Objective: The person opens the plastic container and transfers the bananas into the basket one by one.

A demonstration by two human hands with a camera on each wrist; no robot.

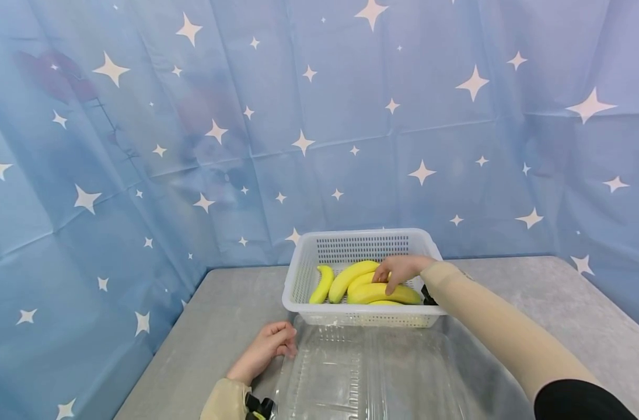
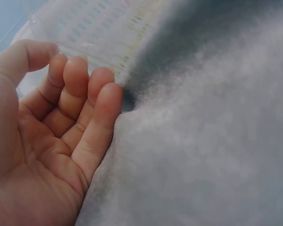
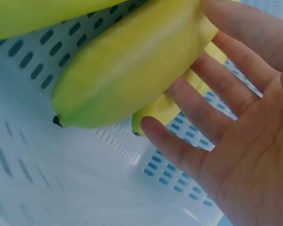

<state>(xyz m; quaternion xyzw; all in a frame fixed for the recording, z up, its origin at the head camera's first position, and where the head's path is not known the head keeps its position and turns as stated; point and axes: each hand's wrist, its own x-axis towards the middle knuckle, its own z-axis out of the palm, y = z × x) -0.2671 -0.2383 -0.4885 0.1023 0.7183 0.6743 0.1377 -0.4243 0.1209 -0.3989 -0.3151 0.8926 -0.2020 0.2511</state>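
Note:
A white perforated plastic basket (image 1: 362, 318) holds several yellow bananas (image 1: 353, 277). My right hand (image 1: 403, 268) reaches in from the right, its thumb and fingers on opposite sides of the front banana (image 1: 369, 293). In the right wrist view this banana (image 3: 127, 70) has a greenish, dark-tipped end, and the little finger stretches past it. An open clear plastic clamshell container (image 1: 330, 373) lies in front of the basket. My left hand (image 1: 272, 347) is at its far left corner, fingers curled, thumb and index finger (image 2: 57, 63) pinching at the thin clear edge, which shows only faintly.
A grey table (image 1: 214, 315) carries the basket and container. Behind and to the left hangs a blue curtain (image 1: 351, 175) with white stars. Grey-white blurred material (image 2: 203, 155) fills the right of the left wrist view.

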